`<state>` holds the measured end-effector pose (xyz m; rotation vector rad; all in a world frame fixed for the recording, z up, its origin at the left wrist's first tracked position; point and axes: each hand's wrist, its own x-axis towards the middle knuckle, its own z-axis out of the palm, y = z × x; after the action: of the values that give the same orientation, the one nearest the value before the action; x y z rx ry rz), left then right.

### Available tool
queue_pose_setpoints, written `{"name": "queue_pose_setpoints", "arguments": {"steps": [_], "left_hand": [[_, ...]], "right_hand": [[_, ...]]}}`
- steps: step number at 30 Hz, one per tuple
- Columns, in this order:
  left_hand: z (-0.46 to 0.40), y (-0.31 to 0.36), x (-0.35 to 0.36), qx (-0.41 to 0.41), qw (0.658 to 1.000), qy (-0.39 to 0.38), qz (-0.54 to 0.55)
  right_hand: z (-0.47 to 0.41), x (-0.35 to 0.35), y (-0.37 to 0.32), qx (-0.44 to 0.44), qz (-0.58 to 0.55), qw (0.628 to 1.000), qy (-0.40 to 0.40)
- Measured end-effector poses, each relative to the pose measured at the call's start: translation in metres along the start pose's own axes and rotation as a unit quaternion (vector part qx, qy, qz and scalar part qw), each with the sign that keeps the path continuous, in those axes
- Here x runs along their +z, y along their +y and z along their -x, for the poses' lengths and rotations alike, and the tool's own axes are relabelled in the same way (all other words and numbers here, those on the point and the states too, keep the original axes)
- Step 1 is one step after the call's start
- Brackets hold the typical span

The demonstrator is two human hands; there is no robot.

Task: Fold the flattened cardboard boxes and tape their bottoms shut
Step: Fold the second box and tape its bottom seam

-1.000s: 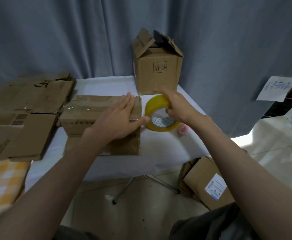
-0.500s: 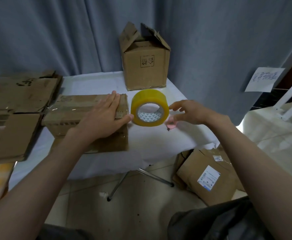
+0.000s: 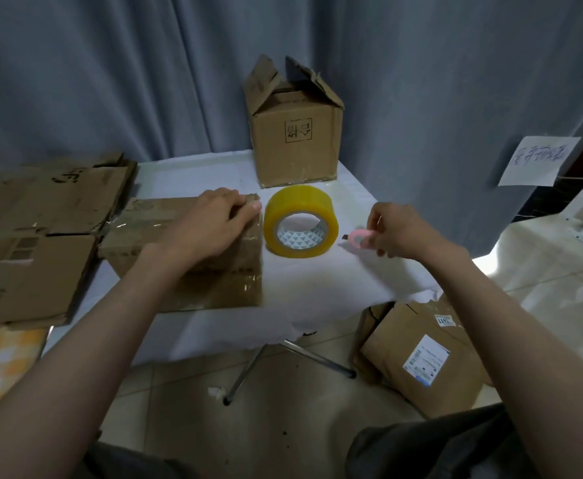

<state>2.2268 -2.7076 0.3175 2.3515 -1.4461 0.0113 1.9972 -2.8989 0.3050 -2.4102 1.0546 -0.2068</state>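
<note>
My left hand (image 3: 210,226) presses tape onto the box (image 3: 186,257), fingers curled at its right edge. My right hand (image 3: 399,229) pinches the pink cutter (image 3: 359,237); next, I judge, cut beside the tape roll (image 3: 300,221).

I count one roll of yellow tape (image 3: 300,225), just right of my left hand (image 3: 210,229). I count one little pink cutter (image 3: 359,238), in my right hand (image 3: 399,231). I see three boxes: one (image 3: 193,267) under my left hand, one standing box (image 3: 297,140) behind both hands, one (image 3: 421,357) on the floor below my right hand. Flat cardboard (image 3: 34,236) is piled left of my left hand; I cannot count the sheets.
</note>
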Motion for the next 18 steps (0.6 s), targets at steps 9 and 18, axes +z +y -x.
{"name": "queue_pose_setpoints", "arguments": {"steps": [9, 18], "left_hand": [[-0.052, 0.011, -0.02, 0.002, 0.985, -0.018, -0.173], [-0.056, 0.004, -0.019, -0.005, 0.991, -0.021, -0.134]], "right_hand": [[0.03, -0.013, -0.044, -0.051, -0.13, 0.974, 0.176], [0.031, 0.025, -0.083, -0.122, -0.191, 0.969, 0.104]]}}
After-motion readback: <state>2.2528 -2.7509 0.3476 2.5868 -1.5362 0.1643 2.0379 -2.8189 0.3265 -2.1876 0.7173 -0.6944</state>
